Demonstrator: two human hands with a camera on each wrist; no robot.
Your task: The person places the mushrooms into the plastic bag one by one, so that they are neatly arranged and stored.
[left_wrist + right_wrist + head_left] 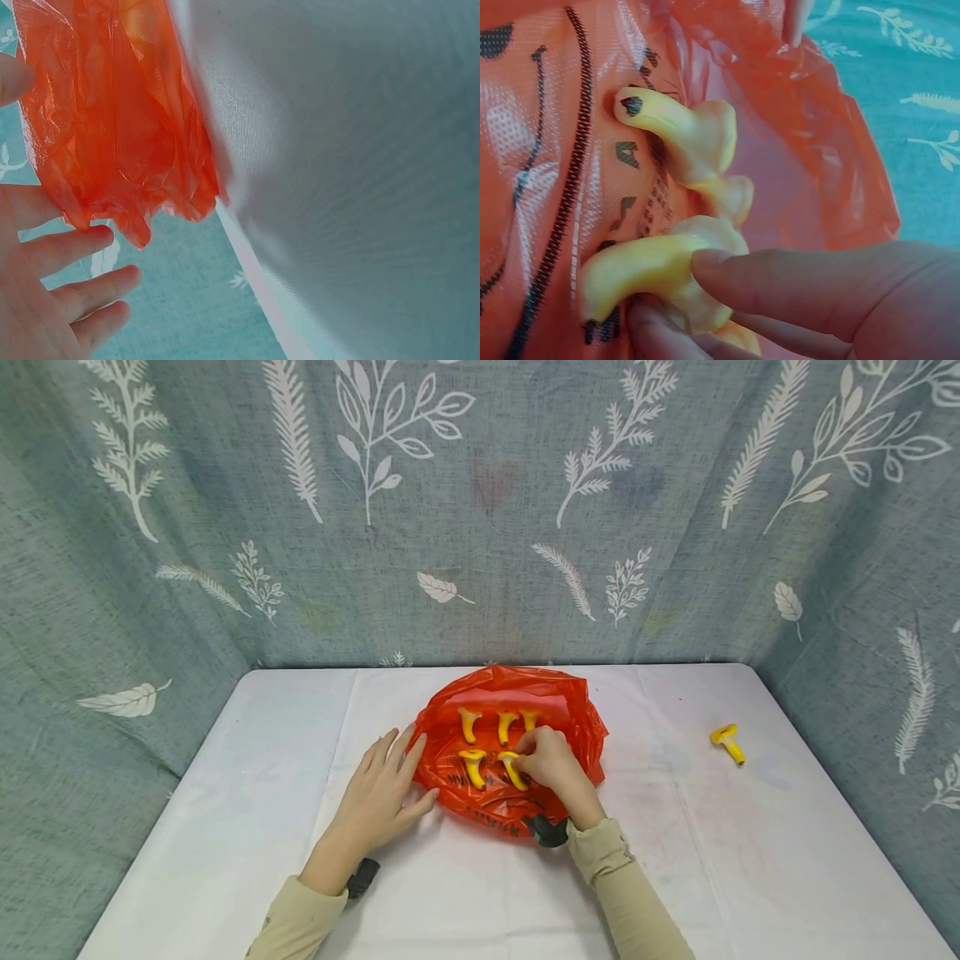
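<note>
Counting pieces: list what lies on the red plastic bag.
Five yellow mushroom-shaped toys lie on the red plastic bag; the right hand pinches one. Anything beneath that hand or the bag is hidden.

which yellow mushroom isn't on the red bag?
The lone yellow mushroom lying on the white table far to the right. The other five sit on the red bag, one pinched by the right hand.

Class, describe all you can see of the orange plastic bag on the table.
The orange plastic bag is thin, glossy, crinkled film with black print. It lies flat on the white table, far edge rumpled. Five yellow mushroom-shaped pieces lie on it in two rows. The left hand rests flat at its left edge; the right hand pinches one near-row piece.
</note>
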